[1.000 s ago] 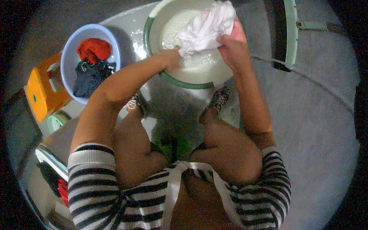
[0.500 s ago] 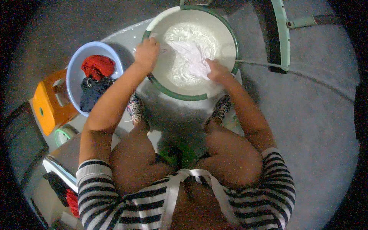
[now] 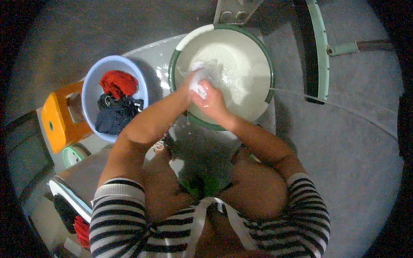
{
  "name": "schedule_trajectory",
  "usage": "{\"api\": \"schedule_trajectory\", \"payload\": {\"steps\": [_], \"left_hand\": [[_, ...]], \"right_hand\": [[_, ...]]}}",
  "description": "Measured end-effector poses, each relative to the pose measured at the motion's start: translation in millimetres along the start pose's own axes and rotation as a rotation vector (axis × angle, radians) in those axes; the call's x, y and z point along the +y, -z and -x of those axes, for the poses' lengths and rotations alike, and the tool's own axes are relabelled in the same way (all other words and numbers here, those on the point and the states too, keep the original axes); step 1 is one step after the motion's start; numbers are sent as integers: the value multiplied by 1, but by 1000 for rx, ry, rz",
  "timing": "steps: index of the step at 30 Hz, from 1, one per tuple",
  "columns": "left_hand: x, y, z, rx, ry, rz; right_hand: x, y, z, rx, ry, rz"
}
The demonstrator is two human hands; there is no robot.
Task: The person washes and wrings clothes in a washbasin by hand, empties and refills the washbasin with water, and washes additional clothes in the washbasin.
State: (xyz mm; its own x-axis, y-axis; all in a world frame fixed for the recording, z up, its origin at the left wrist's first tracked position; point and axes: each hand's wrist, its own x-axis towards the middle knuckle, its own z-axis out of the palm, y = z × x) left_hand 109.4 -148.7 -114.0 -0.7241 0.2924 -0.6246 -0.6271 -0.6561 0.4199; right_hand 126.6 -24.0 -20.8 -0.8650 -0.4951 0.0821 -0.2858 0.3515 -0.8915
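Note:
A white cloth [image 3: 199, 88] is bunched up between my two hands, above the left part of a large white basin [image 3: 171, 71] with a green rim. My left hand [image 3: 190, 84] is closed on the cloth from the left, its fingers partly hidden behind it. From the right, my right hand [image 3: 211, 102] wraps round the same bundle, and its skin looks wet. Shallow water [image 3: 238, 92] lies in the basin, rippled and catching light below the hands. A thin hose [image 3: 297, 93] comes in from the right and reaches the basin's rim.
To the left stands a light blue tub [image 3: 88, 116] holding a red cloth [image 3: 118, 84] and dark clothes [image 3: 114, 116]. Beside it is an orange stool [image 3: 53, 118]. A small green-rimmed container [image 3: 71, 157] sits nearer me. A pale green metal frame [image 3: 322, 56] stands at the right.
The cloth was spread in the water with my right hand on it and my left at the rim. Both hands now hold it bunched at the left, lifted out. The view has shifted slightly.

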Motion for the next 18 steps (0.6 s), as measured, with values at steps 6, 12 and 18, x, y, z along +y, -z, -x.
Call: {"api": "schedule_trajectory", "payload": {"steps": [6, 12, 18], "left_hand": [[-7, -81, 26, 290, 11, -77], [-25, -31, -2, 458, 298, -120], [-26, 47, -33, -1, 63, 99]], "right_hand": [[115, 74, -35, -47, -140, 382], [169, 40, -13, 191, -144, 774], [3, 4, -15, -154, -270, -296]]}}
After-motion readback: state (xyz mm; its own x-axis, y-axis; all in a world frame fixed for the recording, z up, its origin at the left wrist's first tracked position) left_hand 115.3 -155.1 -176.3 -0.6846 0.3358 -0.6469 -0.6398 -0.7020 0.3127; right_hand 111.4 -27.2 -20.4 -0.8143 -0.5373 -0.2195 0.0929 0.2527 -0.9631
